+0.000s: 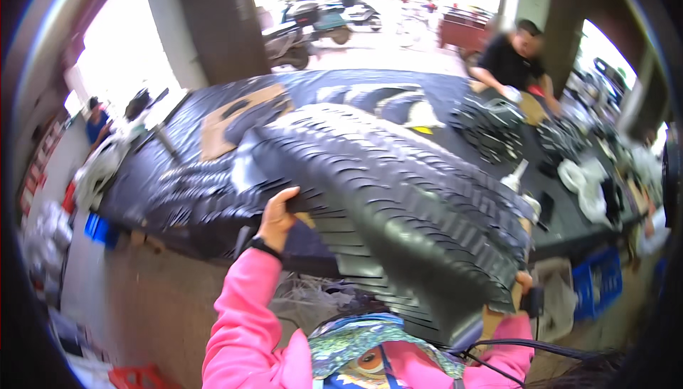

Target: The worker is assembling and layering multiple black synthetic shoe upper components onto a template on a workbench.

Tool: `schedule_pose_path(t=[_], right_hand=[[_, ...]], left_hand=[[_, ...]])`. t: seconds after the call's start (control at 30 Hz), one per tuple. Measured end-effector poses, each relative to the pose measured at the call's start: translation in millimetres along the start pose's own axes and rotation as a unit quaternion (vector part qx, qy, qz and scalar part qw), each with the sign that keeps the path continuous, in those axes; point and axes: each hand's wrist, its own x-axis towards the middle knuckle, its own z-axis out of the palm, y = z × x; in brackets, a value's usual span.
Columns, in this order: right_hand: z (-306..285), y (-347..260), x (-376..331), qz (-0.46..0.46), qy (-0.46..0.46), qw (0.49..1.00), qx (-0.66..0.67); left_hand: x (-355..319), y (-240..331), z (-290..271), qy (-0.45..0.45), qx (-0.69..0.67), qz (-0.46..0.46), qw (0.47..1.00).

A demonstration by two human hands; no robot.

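Observation:
A large black ridged rubber mat (398, 204) is raised in front of me, bent into a curve across the table's near edge. At its left edge my left hand (277, 217) grips it, thumb up and fingers partly hidden. My right hand (524, 282) is closed on the mat's lower right edge, mostly hidden behind it. A strip of brown cardboard (492, 321) shows beside the right hand. More black ridged mats (203, 193) lie on the table to the left of the raised one.
The table (348, 78) has a dark cover. On it lie a cardboard sheet (213, 133), a white bottle (514, 176) and bundles of black parts (487, 129). A co-worker (509, 58) is at the far right. Blue crates (597, 282) and a pale bin (555, 296) stand below right.

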Motion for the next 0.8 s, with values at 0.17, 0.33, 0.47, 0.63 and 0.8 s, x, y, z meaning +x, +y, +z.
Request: schedule_pose_path(t=[0.17, 0.33, 0.47, 0.63, 0.8], right_hand=[[-13.4, -11.0, -17.1, 0.002, -0.001, 1.000, 0.017], [-21.9, -16.0, -35.3, 0.000, 0.013, 1.000, 0.016], [-25.4, -18.9, -41.1, -0.001, 0.024, 1.000, 0.004], [-36.8, -23.5, -47.8, 0.001, 0.036, 0.999, -0.025], [-63.4, -58.3, -69.2, 0.015, 0.048, 0.991, -0.121]], left_hand=[[-3.7, -9.8, 0.1, -0.029, -0.032, -0.020, 0.999], [-6.9, -28.6, -11.7, -0.034, -0.026, -0.029, 0.999], [-11.1, -47.9, -12.5, -0.013, -0.034, -0.038, 0.999], [-14.5, -75.3, -17.9, 0.005, -0.043, -0.067, 0.997], [-23.8, -117.0, 5.6, -0.020, -0.060, -0.109, 0.992]])
